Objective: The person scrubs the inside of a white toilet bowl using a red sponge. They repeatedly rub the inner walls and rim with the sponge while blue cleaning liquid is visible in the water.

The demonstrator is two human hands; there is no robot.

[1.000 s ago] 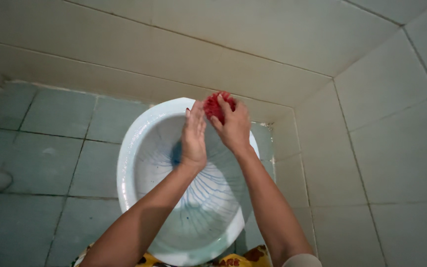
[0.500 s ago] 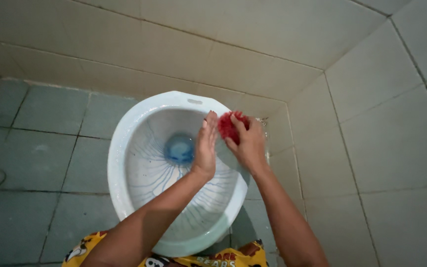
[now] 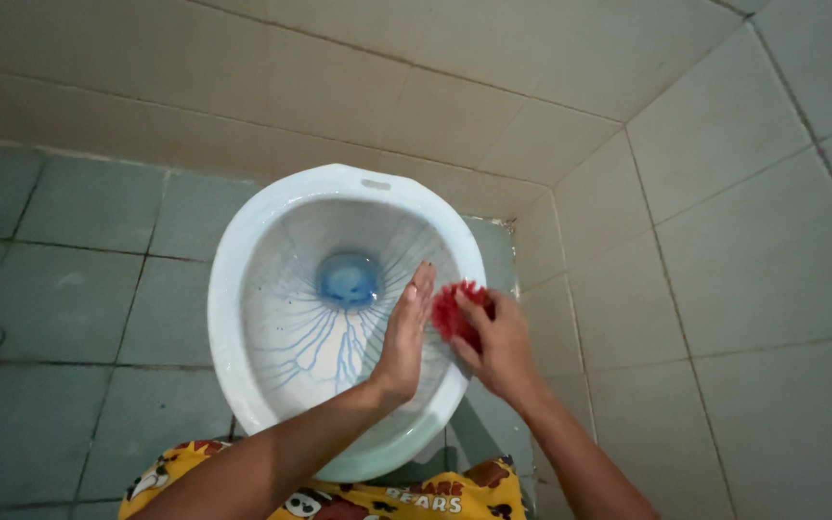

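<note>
Item: red bristly scrubber (image 3: 453, 313), held in the right hand (image 3: 500, 344), whose grip is clenched around it from behind, fingers curled over its outer side so that the bristled face is pressed to the inner wall of the toilet bowl (image 3: 243, 260) at its right rim. Left hand (image 3: 404, 337): kept flat and released, fingers straight and together, nothing grasped; its palm is laid just beside the scrubber, seemingly touching it, a placement judged to steady or shield the tool against the curved wall. Bowl: pale, seatless, viewed from above; blue liquid (image 3: 348, 279) is pooled in the drain and thin blue streaks are spread down the porcelain, a coating judged to be cleaner left to run. Surroundings: grey-green floor tiles (image 3: 79, 289) to the left, beige wall tiles (image 3: 724, 241) behind and to the right, the bowl being set close into the corner. Yellow patterned garment (image 3: 339, 501) is seen at the lower edge, beneath both forearms.
</note>
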